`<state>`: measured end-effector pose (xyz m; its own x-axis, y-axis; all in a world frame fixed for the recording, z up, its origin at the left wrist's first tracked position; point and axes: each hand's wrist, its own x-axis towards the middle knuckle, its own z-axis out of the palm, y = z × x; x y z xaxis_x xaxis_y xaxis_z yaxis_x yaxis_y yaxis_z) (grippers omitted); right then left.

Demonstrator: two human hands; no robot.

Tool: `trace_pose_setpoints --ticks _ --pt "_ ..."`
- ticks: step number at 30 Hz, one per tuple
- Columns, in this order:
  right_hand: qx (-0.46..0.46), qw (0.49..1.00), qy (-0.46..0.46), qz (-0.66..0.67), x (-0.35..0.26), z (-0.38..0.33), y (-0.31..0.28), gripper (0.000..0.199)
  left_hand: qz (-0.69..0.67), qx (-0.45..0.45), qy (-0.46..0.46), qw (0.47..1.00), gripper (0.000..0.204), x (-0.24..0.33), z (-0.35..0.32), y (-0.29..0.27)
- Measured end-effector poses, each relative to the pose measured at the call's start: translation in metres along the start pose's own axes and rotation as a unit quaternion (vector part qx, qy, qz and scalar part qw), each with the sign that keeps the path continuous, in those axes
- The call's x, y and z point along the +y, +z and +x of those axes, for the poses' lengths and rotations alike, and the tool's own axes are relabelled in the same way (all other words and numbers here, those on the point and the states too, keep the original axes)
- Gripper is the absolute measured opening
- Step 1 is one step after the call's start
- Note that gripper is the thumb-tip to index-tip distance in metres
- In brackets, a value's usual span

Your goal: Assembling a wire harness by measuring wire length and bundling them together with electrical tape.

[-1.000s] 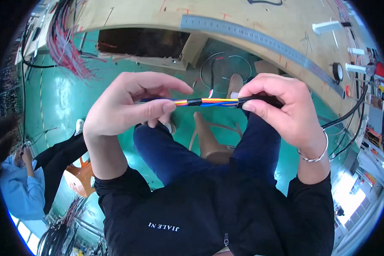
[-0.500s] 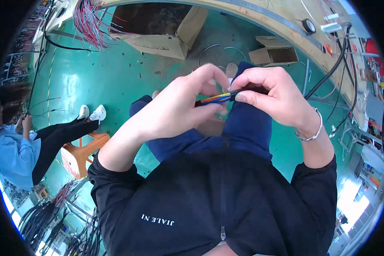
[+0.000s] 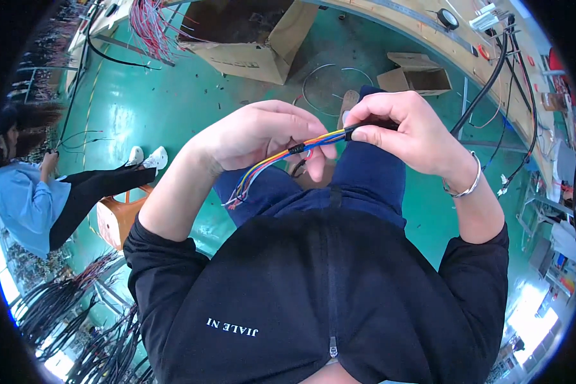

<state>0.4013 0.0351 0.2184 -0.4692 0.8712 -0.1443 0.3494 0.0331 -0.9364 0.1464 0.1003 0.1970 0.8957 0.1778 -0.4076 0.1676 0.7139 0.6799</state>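
Note:
My right hand [image 3: 411,134] pinches a black-sheathed cable [image 3: 349,132] between thumb and bent fingers. Out of the sheath, yellow, blue, red and white wires [image 3: 272,159] run toward the lower left and fan out into loose ends. Partway along them sits a short black band [image 3: 296,148]. My left hand [image 3: 269,134] is open, its fingers apart and stretched out behind the wires, which cross in front of the fingers. Whether those fingers touch the wires is hard to tell.
Beyond my hands, a curved-looking workbench [image 3: 406,22] carries a black tape roll [image 3: 447,18]. Under it stand a large cardboard box [image 3: 243,62] and a smaller one [image 3: 422,80]. At left a person in blue [image 3: 25,201] sits near an orange stool [image 3: 123,217]. Black cables [image 3: 51,313] hang lower left.
My left hand has opened and moved away from its grip around the wires, so the coloured wires, their loose ends and the black band now show. My right hand keeps its pinch on the cable.

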Motion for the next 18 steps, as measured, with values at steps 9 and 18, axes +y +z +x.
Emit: trace_pose_setpoints --ticks 9,18 --pt "0.025 1.0 0.004 0.013 0.007 0.039 -0.013 0.011 0.306 0.117 0.09 0.941 0.029 0.027 -0.012 -0.019" --pt "0.113 0.992 0.015 0.057 0.035 0.167 -0.064 0.014 0.286 0.381 0.176 0.862 0.023 0.095 0.003 -0.119"
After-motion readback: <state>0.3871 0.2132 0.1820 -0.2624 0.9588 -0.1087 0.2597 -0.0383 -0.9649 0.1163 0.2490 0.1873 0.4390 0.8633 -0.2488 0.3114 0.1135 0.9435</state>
